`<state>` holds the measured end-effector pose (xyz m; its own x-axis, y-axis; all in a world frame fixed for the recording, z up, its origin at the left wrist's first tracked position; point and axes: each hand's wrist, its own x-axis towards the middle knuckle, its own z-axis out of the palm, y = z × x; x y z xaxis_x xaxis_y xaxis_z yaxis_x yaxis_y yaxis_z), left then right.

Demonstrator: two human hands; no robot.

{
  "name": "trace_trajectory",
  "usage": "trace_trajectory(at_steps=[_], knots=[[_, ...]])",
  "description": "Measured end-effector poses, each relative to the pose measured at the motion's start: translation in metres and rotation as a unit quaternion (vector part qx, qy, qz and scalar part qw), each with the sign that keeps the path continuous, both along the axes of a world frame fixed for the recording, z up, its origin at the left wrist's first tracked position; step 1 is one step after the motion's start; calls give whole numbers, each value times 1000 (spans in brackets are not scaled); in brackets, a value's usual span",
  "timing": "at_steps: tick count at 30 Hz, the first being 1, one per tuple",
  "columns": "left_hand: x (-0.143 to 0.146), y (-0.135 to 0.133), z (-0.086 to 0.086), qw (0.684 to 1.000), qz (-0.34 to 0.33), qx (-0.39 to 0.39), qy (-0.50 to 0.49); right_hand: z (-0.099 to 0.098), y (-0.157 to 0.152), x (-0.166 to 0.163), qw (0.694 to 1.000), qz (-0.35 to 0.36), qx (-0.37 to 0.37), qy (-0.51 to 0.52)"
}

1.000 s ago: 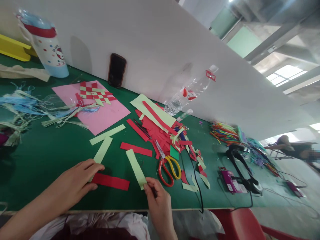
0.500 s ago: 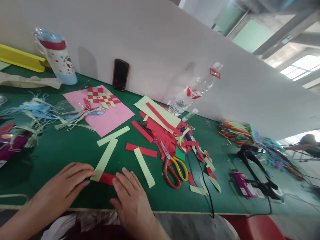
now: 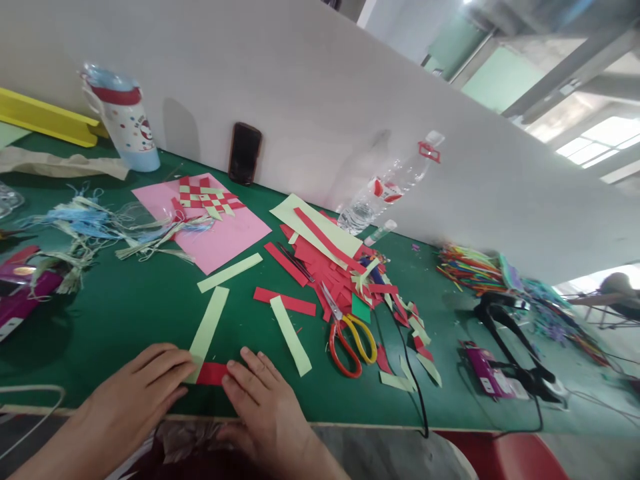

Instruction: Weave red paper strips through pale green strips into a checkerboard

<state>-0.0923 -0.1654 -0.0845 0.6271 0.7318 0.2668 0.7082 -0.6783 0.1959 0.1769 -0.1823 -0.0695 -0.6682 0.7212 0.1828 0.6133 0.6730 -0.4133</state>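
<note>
My left hand [image 3: 135, 393] lies flat near the front edge of the green table [image 3: 125, 313], fingertips on the lower end of a pale green paper strip [image 3: 209, 328] and the left end of a red paper strip [image 3: 212, 373]. My right hand [image 3: 265, 400] rests flat with fingers spread over the right part of that red strip. Only a short piece of the red strip shows between the hands. Another pale green strip [image 3: 291, 326] lies just right of my right hand, apart from it.
Red-and-yellow scissors [image 3: 345, 330] lie beside a heap of red and green paper scraps [image 3: 333, 263]. A pink sheet [image 3: 210, 223] carries a woven red-green patch. A phone, a plastic bottle [image 3: 385, 190] and a decorated cup [image 3: 123, 117] stand along the white wall. Black cables run at right.
My right hand let go of the green strip's end and moved left onto the red strip. The left hand stayed by the strips. The camera view shifted slightly.
</note>
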Motion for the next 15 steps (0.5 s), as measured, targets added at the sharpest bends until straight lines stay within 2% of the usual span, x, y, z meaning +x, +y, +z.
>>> trace_trajectory(at_steps=[3, 8, 12, 15], knots=[[-2, -12, -5, 1000, 4, -5, 4, 3, -6, 7, 1000, 26, 8, 3], [2, -21, -7, 1000, 13, 3, 9, 9, -13, 9, 998, 27, 16, 52], [5, -17, 0, 999, 15, -37, -2, 21, -5, 4, 991, -21, -37, 123], [8, -12, 5, 993, 14, -110, -47, 31, 10, 0, 981, -69, -47, 175]])
